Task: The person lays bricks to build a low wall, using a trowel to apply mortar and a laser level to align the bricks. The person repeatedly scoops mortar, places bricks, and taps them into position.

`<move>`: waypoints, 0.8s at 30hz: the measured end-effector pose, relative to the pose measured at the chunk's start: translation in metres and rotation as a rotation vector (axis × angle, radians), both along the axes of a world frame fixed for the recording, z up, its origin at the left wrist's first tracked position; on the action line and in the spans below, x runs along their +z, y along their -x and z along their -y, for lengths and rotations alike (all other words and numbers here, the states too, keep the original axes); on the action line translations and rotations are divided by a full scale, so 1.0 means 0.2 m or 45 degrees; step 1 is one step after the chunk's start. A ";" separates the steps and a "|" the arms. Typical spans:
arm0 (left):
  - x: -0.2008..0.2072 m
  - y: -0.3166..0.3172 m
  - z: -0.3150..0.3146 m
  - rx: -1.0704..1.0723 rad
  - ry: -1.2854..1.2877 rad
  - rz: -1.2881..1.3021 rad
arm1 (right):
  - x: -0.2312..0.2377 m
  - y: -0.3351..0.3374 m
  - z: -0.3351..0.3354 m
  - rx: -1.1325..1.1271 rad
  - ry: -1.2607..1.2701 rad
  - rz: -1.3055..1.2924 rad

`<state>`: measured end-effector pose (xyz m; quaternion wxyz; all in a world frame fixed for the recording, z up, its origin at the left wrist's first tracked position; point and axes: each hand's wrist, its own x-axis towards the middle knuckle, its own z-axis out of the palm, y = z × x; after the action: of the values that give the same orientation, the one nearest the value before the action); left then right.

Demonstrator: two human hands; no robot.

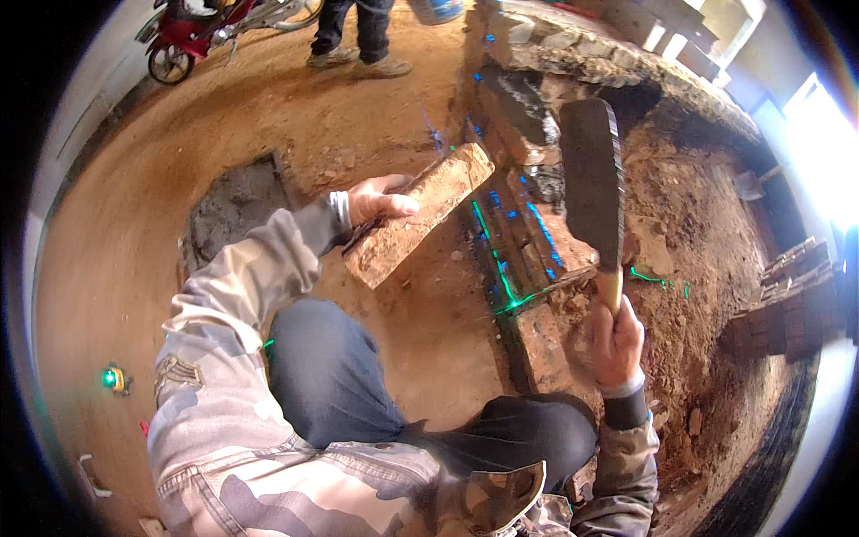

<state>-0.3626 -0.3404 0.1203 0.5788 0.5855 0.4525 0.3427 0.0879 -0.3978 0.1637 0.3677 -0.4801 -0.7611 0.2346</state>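
Note:
A long tan brick [420, 215], rough and dusty, is tilted in the air in front of me. My left hand [378, 202] is closed around its left side, with the thumb on top. In my right hand [617, 347] is the wooden handle of a bricklaying knife [591, 179]. Its broad dark blade points up and away, over the low brickwork [543, 345]. Blade and brick are apart. Green and blue light lines cross the brickwork between my hands.
Grey mortar [234, 210] lies on the floor beyond my left forearm. At left a small laser level [114, 379] glows green. Stacked bricks [778, 313] stand at right beyond loose soil [689, 358]. Another person [353, 36] stands far ahead, near a red motorbike [192, 34].

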 end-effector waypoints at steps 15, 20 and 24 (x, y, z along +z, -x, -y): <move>-1.00 0.36 0.32 0.145 0.581 0.285 | -0.15 0.68 -0.28 0.184 -0.191 0.096; -1.05 0.35 0.26 0.017 0.313 0.199 | -0.91 0.69 -0.29 0.654 -0.085 0.626; -0.99 0.41 0.37 -0.079 0.759 0.810 | -0.74 0.77 -0.25 0.522 0.025 0.373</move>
<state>-0.4441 -0.4145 -0.0781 0.8432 0.2713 0.3129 0.3427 -0.0657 -0.3487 0.0160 0.1936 -0.3482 -0.8854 0.2394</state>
